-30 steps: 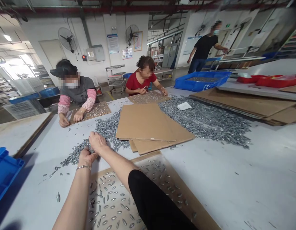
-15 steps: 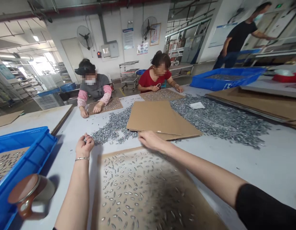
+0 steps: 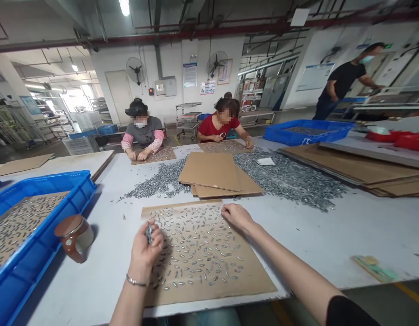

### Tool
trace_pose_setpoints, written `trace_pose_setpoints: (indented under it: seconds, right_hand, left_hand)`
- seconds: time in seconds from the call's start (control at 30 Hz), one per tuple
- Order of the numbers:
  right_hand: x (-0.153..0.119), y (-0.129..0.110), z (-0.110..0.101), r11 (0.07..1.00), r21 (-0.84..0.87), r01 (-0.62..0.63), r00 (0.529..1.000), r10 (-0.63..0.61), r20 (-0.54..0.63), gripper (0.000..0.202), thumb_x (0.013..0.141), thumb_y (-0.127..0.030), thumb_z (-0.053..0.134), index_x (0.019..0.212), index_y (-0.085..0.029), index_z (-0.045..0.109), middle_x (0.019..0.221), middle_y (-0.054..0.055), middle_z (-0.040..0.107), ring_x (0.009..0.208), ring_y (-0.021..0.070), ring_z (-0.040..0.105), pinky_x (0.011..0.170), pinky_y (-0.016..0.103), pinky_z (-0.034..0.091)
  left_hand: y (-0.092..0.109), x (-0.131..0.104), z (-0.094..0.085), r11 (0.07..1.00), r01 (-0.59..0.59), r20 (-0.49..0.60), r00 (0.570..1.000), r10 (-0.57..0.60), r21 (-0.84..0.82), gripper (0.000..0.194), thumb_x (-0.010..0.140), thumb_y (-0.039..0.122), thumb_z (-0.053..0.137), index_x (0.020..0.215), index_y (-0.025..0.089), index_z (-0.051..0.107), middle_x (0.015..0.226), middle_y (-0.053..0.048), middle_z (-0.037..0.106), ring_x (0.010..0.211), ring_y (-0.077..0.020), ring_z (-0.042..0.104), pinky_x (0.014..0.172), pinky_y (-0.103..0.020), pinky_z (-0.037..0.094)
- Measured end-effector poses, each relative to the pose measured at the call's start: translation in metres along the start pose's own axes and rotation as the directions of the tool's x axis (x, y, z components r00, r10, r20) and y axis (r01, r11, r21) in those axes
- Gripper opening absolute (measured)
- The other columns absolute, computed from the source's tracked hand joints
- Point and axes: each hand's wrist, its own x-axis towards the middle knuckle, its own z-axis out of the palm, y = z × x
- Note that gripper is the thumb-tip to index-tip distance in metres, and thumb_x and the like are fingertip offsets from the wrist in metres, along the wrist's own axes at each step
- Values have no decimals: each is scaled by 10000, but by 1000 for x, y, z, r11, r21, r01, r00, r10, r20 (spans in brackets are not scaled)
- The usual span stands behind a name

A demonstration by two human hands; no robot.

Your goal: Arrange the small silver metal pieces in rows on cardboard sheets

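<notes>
A brown cardboard sheet [image 3: 230, 267] lies in front of me, dotted with small silvery spindle-shaped metal pieces [image 3: 199, 246]. Over its left side my left hand [image 3: 149, 242] is curled around a handful of the same metal pieces [image 3: 149, 233]. My right hand [image 3: 237, 216] is at the sheet's far right corner, its thumb and fingers pressed together. What sits between those fingertips, if anything, is too small to tell. Beyond the sheet is a stack of cardboard [image 3: 211, 170], with loose heaps of metal pieces [image 3: 155, 181] on both sides.
At the left, a blue tray [image 3: 78, 194] holds a covered sheet, beside a brown mug [image 3: 73, 235]. Two co-workers [image 3: 143, 131] sit across the table over their own sheets. Another blue tray [image 3: 280, 136] and stacked cardboard [image 3: 352, 167] are at the right.
My left hand has moved back from the heap to above the sheet. My right hand has left the cardboard stack for the sheet's far right corner. The view has tilted up.
</notes>
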Motion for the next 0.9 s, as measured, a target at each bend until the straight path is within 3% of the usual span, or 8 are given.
trace_pose_setpoints:
  seconds: [0.13,0.27,0.53,0.7,0.9]
  right_hand:
    - [17,1,10,999,-11,-36,999,36,11,233,938,-182,534,924,-183,767,993,78,776,918,175,669,713,234,356]
    - [31,3,21,999,-21,-42,998,43,43,198,934,-191,566,914,-185,763,983,73,781,910,174,669,687,231,348]
    - [40,3,25,993,-110,37,996,-28,83,223,939,-154,539,907,-174,759,944,100,765,859,190,659,661,263,323]
    - [42,1,19,977,-179,117,988,-96,118,253,938,-128,520,882,-167,764,974,111,755,871,191,648,676,273,314]
    - [39,-3,12,961,-218,172,979,-141,151,253,918,-105,527,860,-162,767,977,123,752,853,192,642,683,279,315]
  left_hand:
    - [-31,-27,-21,981,115,-27,993,-112,155,224,1064,203,414,915,143,570,680,30,478,415,-34,331,336,-123,190]
    - [-42,-43,-41,955,176,-47,984,-169,239,214,1055,183,424,951,116,599,703,1,518,446,-41,353,361,-129,189]
    - [-55,-35,-82,917,231,65,962,-265,325,210,937,289,708,928,90,640,713,-8,554,473,-37,363,384,-143,170]
    - [-63,-34,-85,914,294,60,945,-322,280,227,893,268,759,927,71,653,701,-11,577,468,-34,378,389,-147,191]
    - [-76,-39,-72,915,299,-50,954,-296,270,291,1038,280,521,903,62,659,682,-41,593,461,-55,423,399,-157,203]
